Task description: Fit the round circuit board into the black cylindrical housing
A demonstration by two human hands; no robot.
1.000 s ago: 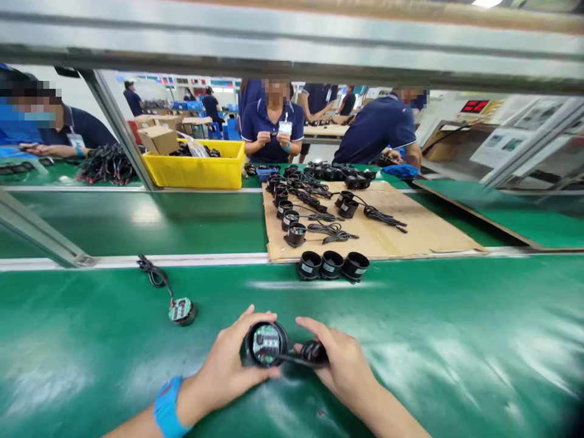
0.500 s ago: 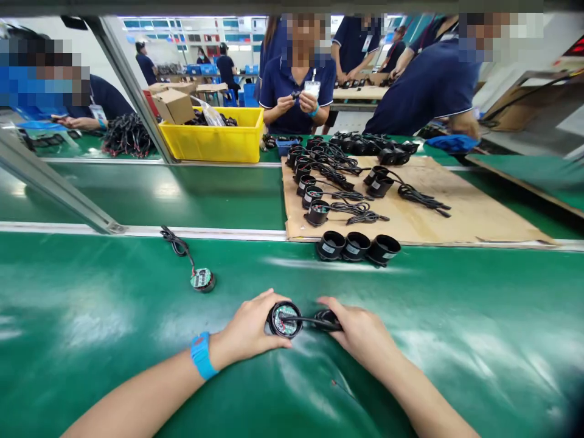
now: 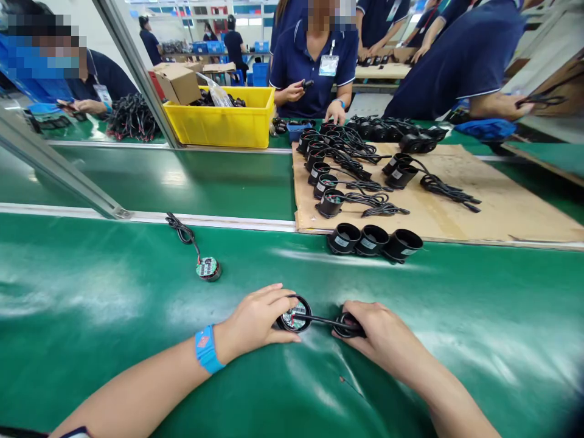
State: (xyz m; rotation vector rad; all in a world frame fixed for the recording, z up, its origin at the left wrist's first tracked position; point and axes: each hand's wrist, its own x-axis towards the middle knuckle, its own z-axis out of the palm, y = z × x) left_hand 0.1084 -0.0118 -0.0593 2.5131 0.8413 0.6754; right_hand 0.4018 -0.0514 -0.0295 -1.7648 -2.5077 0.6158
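My left hand (image 3: 262,313), with a blue band at its wrist, is closed round a black round housing (image 3: 308,307). A green circuit board (image 3: 295,319) shows inside the housing's open top, with a fingertip at its rim. From the board a black cable runs right to a coiled bundle (image 3: 347,326). My right hand (image 3: 381,331) is wrapped round that cable coil just above the green tabletop. Left of my hands lies a separate round part with a green circuit board (image 3: 208,267) and its own black cable (image 3: 181,231).
Three black housings (image 3: 375,241) stand in a row beyond my hands. Behind them a cardboard sheet (image 3: 460,201) carries several housings with coiled cables. A yellow bin (image 3: 223,128) stands at the back left by a metal post (image 3: 137,73). Several co-workers (image 3: 314,67) are across the bench.
The camera view has shifted. My right hand with the cable coil has moved slightly away from the housing, and the cable between them looks straighter. A co-worker across the bench has lowered one hand.
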